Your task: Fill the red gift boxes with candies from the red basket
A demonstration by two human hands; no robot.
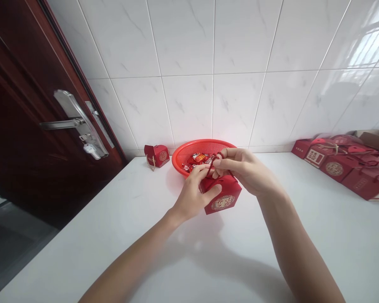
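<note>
A small red gift box [223, 201] with a gold round emblem is in front of the basket, slightly tilted. My left hand [199, 190] is closed around its left side, thumb on the front face and fingers near the top. Above the box, my right hand [236, 166] pinches a dark red cord [211, 164] that runs down to the box top. Just behind stands a red plastic basket [180, 158] with wrapped candies [199, 158] inside; my hands and the box hide part of it.
Another red box [161, 156] with a tan cord handle stands left of the basket. Several red gift boxes [334, 168] are grouped along the wall at right. A white tiled wall [189, 105] backs the white tabletop [139, 219]. At left is a dark red door [25, 63] with a metal handle.
</note>
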